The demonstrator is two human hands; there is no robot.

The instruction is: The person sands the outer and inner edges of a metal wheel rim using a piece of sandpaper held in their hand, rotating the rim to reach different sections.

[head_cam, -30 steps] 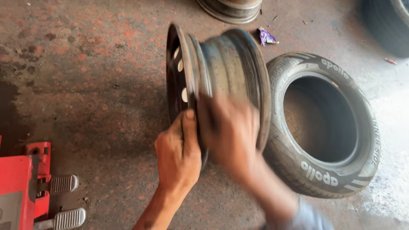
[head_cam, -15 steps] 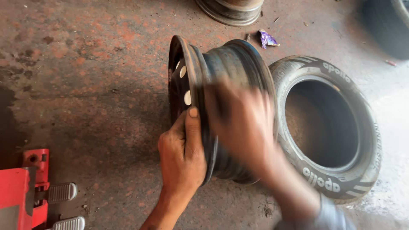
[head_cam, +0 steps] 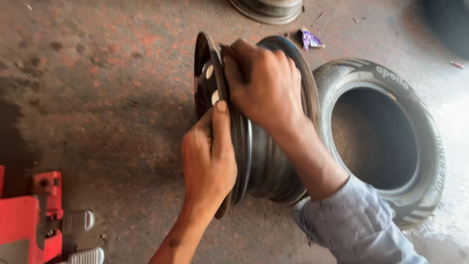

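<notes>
Hidden: the far face of the steel wheel rim (head_cam: 264, 161) is turned away, and the right hand (head_cam: 266, 85) covers the upper part of its barrel, so what the fingertips press there cannot be made out.
Cut off: a second rim (head_cam: 271, 9) runs off the far edge of the floor (head_cam: 97, 98); a dark tyre (head_cam: 447, 24) is clipped at the far right corner; the red machine (head_cam: 24, 220) with its ribbed pedals (head_cam: 78, 221) is sliced by the near left corner.
Rim position: standing on edge in the middle of the floor, disc face with round holes turned left, its right flange touching or just beside the lying tyre (head_cam: 386, 142); which, I cannot tell.
Left hand (head_cam: 210, 156): grip clamped on the rim's near flange, thumb lying up along the edge, fingers wrapped round the front.
Right hand: grip closed over the top of the rim, knuckles up, pale blue sleeve (head_cam: 356, 225) down at the near edge.
Tyre hollow: only bare, dusty floor shows inside.
Hard to make out: a small purple wrapper (head_cam: 310, 39) lies crumpled near the far edge, behind the rim; a tiny red scrap (head_cam: 458, 64) sits far right.
</notes>
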